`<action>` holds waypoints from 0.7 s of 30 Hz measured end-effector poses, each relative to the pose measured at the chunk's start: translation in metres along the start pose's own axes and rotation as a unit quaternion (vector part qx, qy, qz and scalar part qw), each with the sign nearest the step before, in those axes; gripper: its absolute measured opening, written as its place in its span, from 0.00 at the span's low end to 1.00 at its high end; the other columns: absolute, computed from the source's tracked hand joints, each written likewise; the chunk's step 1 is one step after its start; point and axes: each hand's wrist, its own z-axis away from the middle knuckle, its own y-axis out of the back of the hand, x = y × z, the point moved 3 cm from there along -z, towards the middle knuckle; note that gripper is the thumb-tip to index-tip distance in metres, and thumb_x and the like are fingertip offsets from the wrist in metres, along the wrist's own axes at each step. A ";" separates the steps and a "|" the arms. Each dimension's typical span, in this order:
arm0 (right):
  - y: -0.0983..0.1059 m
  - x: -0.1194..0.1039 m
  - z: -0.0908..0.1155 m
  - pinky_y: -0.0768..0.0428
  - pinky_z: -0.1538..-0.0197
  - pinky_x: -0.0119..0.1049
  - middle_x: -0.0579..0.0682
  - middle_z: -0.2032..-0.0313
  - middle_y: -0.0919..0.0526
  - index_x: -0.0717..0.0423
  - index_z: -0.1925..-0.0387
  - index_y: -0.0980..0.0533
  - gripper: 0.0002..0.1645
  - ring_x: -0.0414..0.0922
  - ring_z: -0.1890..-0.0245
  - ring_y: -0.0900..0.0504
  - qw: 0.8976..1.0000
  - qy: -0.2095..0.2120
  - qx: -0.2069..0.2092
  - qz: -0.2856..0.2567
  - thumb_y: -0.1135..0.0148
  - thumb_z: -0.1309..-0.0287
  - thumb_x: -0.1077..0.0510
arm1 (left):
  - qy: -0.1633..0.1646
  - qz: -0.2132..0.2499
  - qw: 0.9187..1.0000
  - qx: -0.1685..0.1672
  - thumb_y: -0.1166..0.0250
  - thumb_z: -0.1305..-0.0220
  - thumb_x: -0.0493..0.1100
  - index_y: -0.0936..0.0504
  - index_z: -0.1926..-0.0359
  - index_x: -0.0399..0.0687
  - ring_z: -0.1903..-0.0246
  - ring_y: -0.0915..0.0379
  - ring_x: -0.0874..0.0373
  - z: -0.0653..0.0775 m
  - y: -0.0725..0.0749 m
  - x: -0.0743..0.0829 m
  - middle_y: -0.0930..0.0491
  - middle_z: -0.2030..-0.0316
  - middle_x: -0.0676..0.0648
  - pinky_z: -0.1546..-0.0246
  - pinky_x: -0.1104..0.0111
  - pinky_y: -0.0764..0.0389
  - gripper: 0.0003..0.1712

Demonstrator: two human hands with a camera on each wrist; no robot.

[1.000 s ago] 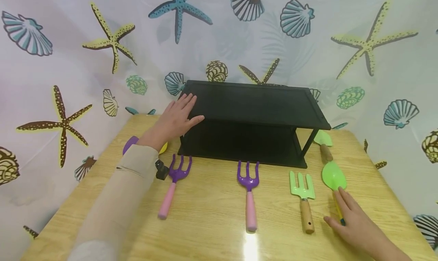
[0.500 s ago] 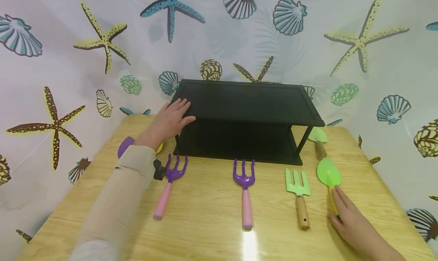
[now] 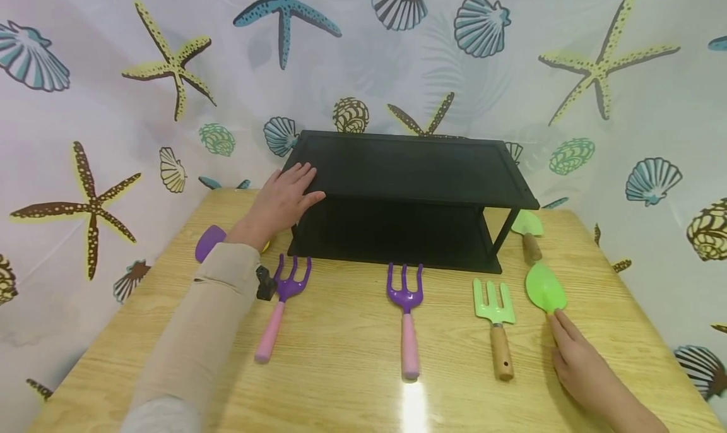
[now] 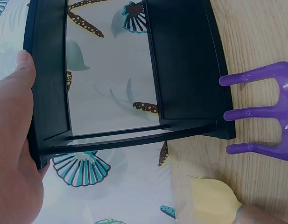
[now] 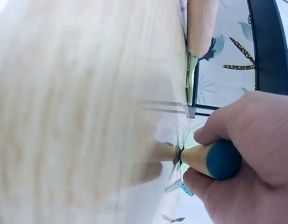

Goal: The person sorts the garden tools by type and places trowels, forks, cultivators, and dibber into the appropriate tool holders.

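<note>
A black two-tier shelf (image 3: 397, 168) stands at the back of the table. My left hand (image 3: 281, 202) rests on the left end of its top board, fingers straight. In the left wrist view the thumb (image 4: 24, 65) lies along the board's edge. On the right, my right hand (image 3: 582, 357) holds the handle of a green hand trowel (image 3: 545, 288), whose blade points toward the back. Its teal handle end (image 5: 224, 160) sticks out between thumb and fingers in the right wrist view. Left of it lies a green hand fork (image 3: 495, 307) with a wooden handle.
Two purple hand forks with pink handles, one left (image 3: 289, 288) and one central (image 3: 406, 299), lie before the shelf. Another light green trowel (image 3: 528, 223) lies by the shelf's right end. A purple blade (image 3: 209, 242) and a yellow trowel (image 4: 214, 200) lie left. Patterned cloth (image 3: 397, 67) hangs behind.
My right hand has closed around the green trowel's handle, after lying over it with straighter fingers. The left hand stays on the shelf. The head view has shifted slightly.
</note>
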 end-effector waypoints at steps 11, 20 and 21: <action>0.011 -0.001 0.001 0.26 0.52 0.62 0.84 0.42 0.32 0.86 0.43 0.33 0.27 0.78 0.47 0.26 1.000 -0.003 0.021 0.001 0.48 0.47 0.80 | -0.002 -0.016 1.000 0.006 0.58 0.24 0.64 0.51 0.22 0.47 0.21 0.61 0.47 0.001 0.000 0.001 0.52 0.21 0.43 0.22 0.46 0.56 0.41; 0.024 -0.010 -0.001 0.20 0.57 0.55 0.79 0.44 0.26 0.84 0.46 0.29 0.27 0.73 0.52 0.21 0.995 0.048 0.089 0.028 0.42 0.52 0.81 | 0.000 -0.015 1.000 0.009 0.57 0.24 0.64 0.50 0.22 0.47 0.21 0.61 0.47 0.000 -0.001 0.000 0.52 0.21 0.43 0.22 0.47 0.57 0.41; 0.026 -0.011 -0.002 0.18 0.59 0.52 0.79 0.44 0.26 0.84 0.46 0.29 0.27 0.73 0.52 0.21 0.994 0.051 0.090 0.031 0.42 0.52 0.81 | 0.001 -0.015 1.000 0.009 0.58 0.25 0.64 0.50 0.22 0.47 0.21 0.61 0.47 0.000 -0.001 0.000 0.52 0.21 0.43 0.22 0.47 0.57 0.41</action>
